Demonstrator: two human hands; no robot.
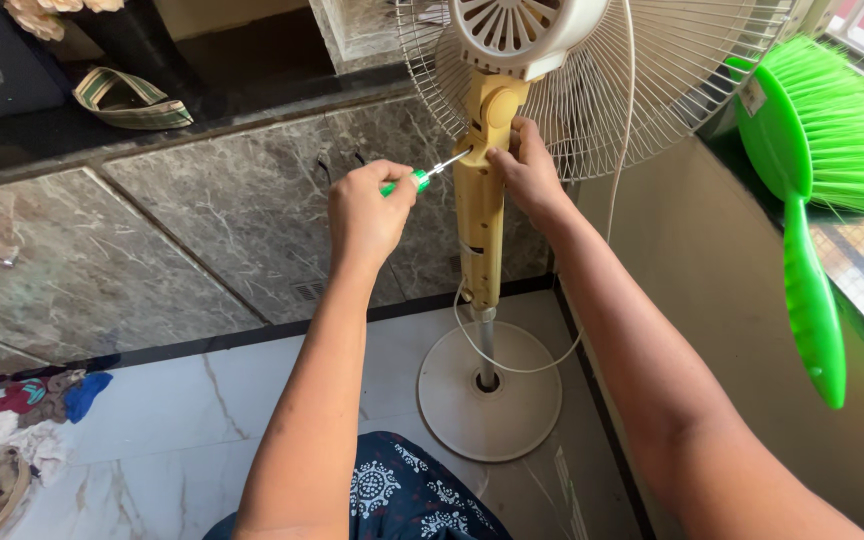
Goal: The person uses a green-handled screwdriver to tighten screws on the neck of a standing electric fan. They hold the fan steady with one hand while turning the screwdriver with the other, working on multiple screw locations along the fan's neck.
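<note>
The pedestal fan [492, 150] stands in front of me on its round white base [489, 395], its wire grille [652, 90] above my hands and its white cord [512, 365] looping down by the pole. My right hand [524, 172] is wrapped around the yellow neck [479, 215] just below the motor housing. My left hand [367, 215] is closed around a green-handled screwdriver [417, 180], whose tip meets the neck's left side. A green brush [812, 190] hangs at the right.
</note>
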